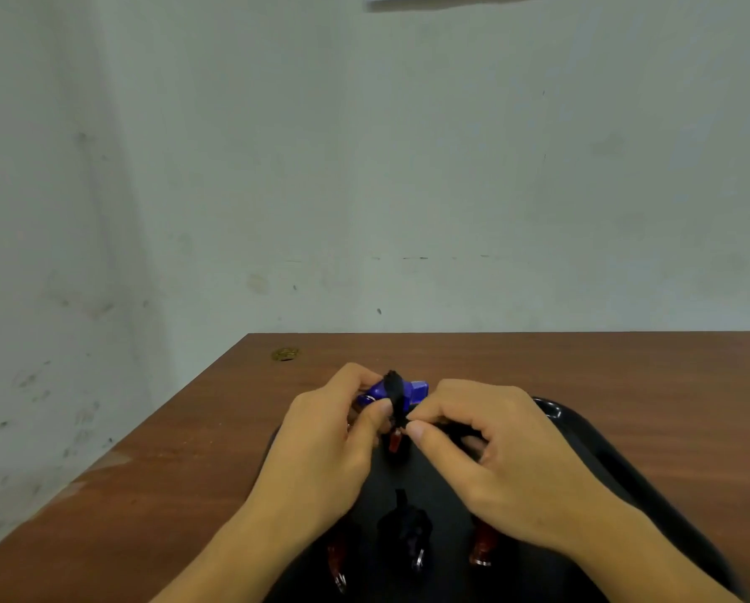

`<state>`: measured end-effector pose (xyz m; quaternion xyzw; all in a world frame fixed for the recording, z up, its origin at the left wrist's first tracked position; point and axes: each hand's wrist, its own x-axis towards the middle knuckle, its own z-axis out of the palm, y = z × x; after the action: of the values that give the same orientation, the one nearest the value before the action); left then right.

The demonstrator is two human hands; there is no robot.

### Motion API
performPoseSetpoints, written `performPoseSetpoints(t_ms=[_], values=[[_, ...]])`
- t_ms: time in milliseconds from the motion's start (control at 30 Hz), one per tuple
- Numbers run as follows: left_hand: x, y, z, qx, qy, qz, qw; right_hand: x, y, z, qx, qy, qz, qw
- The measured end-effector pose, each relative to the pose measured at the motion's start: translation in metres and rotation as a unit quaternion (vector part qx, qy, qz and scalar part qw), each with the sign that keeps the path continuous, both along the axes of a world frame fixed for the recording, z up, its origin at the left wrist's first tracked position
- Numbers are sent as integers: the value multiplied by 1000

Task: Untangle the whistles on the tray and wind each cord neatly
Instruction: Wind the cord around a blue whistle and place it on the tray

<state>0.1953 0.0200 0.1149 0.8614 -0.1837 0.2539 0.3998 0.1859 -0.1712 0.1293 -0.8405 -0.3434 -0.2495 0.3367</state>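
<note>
Both hands held the blue whistle [393,391] above the far end of the tray [617,472]. Left hand [321,446] pinched its body; right hand [495,454] pinched the black cord [396,396] wrapped round its middle. Light, hard plastic and limp cord, by the look of it: best to grip the body firmly and feed the cord taut so the turns stay put. Three more whistles lay nearer on the tray, a red one [481,546], another red [336,559] and a dark one [406,530], blurred against black. Something reddish [395,441] beneath the hands was unclear.
</note>
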Motion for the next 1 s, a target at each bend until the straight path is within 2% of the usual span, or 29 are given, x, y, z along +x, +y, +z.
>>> performPoseSetpoints(t_ms=[167, 267, 400, 567, 733, 900, 1000], values=[[-7, 3, 7, 112, -31, -55, 992, 1, -3, 4, 101, -7, 14, 995], [-12, 2, 10, 126, -6, -114, 985, 3, -6, 3, 159, 44, 29, 986], [-16, 0, 10, 25, 56, -200, 978, 5, -10, 4, 224, 114, 67, 965], [-17, -1, 12, -106, 122, -305, 938, 12, -11, 3, 287, 210, 132, 925], [-17, -2, 12, -171, 160, -348, 908, 16, -12, -3, 322, 264, 147, 897], [-16, -5, 13, -268, 179, -382, 866, 15, -11, -4, 300, 280, 119, 904], [-16, -6, 15, -326, 184, -369, 851, 14, -10, -6, 290, 279, 108, 909]])
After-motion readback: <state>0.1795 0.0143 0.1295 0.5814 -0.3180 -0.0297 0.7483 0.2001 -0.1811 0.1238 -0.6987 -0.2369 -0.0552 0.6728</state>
